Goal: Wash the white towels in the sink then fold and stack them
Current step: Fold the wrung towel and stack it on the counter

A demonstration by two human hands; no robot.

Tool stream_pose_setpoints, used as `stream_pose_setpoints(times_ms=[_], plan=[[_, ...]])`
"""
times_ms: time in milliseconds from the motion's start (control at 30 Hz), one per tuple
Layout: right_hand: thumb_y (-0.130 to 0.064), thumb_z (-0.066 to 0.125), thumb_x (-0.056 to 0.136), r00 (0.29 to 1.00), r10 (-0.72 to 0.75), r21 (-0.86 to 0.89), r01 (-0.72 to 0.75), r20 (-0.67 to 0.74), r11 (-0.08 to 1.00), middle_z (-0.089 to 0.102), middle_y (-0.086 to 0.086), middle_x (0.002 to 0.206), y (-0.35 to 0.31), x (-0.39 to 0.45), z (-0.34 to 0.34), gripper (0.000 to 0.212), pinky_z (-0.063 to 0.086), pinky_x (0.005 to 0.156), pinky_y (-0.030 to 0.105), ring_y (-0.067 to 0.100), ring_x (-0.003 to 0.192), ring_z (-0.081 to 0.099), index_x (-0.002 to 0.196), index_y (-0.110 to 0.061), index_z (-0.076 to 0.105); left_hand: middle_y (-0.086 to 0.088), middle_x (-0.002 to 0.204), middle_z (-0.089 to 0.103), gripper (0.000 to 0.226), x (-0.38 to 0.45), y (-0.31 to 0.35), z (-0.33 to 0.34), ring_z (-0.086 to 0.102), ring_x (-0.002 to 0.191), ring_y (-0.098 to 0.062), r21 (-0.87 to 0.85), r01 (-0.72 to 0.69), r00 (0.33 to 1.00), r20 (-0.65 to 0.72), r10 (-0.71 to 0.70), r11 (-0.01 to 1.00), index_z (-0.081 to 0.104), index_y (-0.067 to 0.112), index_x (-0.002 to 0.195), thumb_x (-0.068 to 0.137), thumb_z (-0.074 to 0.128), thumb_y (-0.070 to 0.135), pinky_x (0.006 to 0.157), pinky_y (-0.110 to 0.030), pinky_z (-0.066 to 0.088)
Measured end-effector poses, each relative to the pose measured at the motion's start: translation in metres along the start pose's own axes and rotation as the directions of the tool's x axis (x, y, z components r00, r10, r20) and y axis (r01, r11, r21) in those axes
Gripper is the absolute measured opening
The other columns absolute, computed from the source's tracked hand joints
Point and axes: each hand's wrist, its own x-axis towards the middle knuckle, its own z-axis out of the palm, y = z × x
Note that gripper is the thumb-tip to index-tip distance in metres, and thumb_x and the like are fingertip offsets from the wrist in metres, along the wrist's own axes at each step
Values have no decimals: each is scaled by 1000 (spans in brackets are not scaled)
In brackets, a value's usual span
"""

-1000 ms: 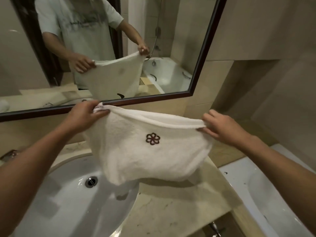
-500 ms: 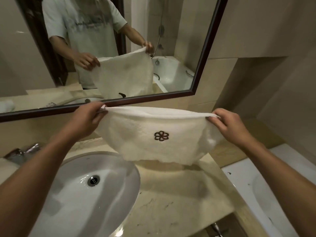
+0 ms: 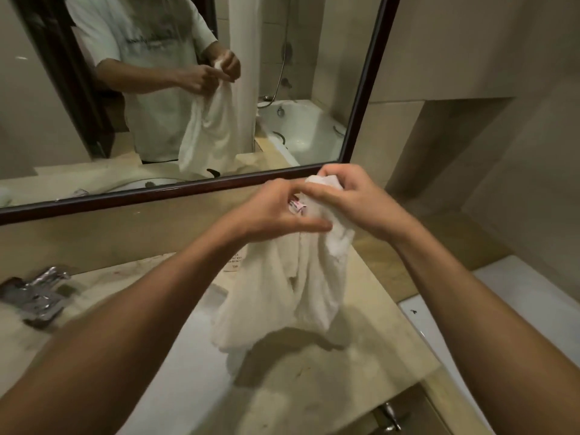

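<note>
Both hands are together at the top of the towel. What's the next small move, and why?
Probably lower the white towel flat onto the countertop. The left hand and right hand hold its top edges together while the rest hangs bunched and uneven, so smoothing it comes before another fold.

Print on care tag (image 3: 234, 261) of white towel (image 3: 282, 287) and on mirrored shirt (image 3: 150, 42): illegible.

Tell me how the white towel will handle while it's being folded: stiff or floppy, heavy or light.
Probably very floppy: the white towel hangs in loose, deep folds from where the left hand and right hand bunch its top together. It looks light enough, since fingertip grips carry it. Its lower edge sags toward the counter, so it likely needs laying flat to fold neatly.
</note>
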Motion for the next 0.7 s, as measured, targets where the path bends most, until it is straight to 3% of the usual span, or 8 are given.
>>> stream_pose_setpoints(times_ms=[67, 133, 200, 267, 367, 533, 600, 700], plan=[[-15, 69, 94, 997, -35, 102, 42, -66, 994, 60, 6, 77, -5, 2, 1, 17, 45, 54, 18, 5, 64, 57, 96, -2, 58, 3, 84, 75, 20, 6, 3, -1, 65, 75, -3, -63, -21, 998, -66, 17, 998, 77, 15, 97, 80, 83, 23, 73, -28, 52], [-20, 73, 91, 984, -15, 335, 75, -176, 939, 63, 1, 83, 6, -1, 1, 31, 52, 63, 21, 6, 73, 63, 112, -9, 53, -7, 87, 76, 13, 2, 2, -7, 66, 78, -9, -140, -48, 995, -95, 35, 989, 77, 9, 96, 86, 77, 17, 74, -28, 49], [-48, 73, 83, 967, 103, 519, 34, -232, 854, 68, -3, 102, 34, -14, 10, 62, 58, 82, 30, 13, 93, 68, 132, -18, 48, -7, 97, 77, 15, -4, 4, -13, 71, 89, -18, -201, -66, 993, -113, 44, 977, 76, 12, 101, 88, 73, 18, 84, -32, 54], [-76, 62, 73, 952, 221, 478, -96, -212, 873, 66, -11, 116, 72, -37, 41, 80, 56, 88, 23, 10, 106, 66, 134, -26, 50, -7, 97, 77, 14, -6, 5, -18, 72, 91, -21, -269, -53, 988, -154, 11, 962, 76, 14, 100, 87, 74, 18, 88, -37, 56], [-69, 56, 81, 907, 374, 465, -251, -194, 849, 67, -15, 110, 122, -74, 99, 52, 48, 80, 10, 8, 104, 64, 117, -31, 59, -3, 91, 77, 7, -4, 5, -21, 72, 84, -16, -279, -45, 980, -197, -11, 959, 77, 17, 94, 88, 74, 16, 83, -33, 56], [-66, 70, 79, 852, 490, 507, -344, -186, 790, 64, -1, 79, 165, -85, 142, 54, 48, 78, 32, 16, 81, 62, 89, -14, 61, -5, 97, 77, 11, -5, 2, -17, 72, 92, -16, -228, -20, 985, -171, -20, 974, 76, 19, 96, 89, 71, 13, 86, -29, 56], [-62, 65, 84, 846, 522, 606, -360, -110, 709, 59, 11, 82, 167, -84, 148, 58, 49, 79, 37, 21, 85, 61, 89, -5, 55, -1, 95, 77, 11, -7, -2, -19, 71, 90, -13, -231, -19, 984, -178, -23, 973, 76, 20, 95, 88, 72, 12, 85, -25, 55], [-52, 62, 89, 812, 579, 700, -372, -73, 610, 69, 5, 92, 166, -84, 150, 38, 52, 81, 38, 22, 92, 69, 94, -14, 60, 8, 87, 76, 11, -11, -7, -26, 69, 84, -5, -213, 9, 980, -193, -51, 977, 75, 22, 92, 89, 71, 11, 80, -19, 53]])
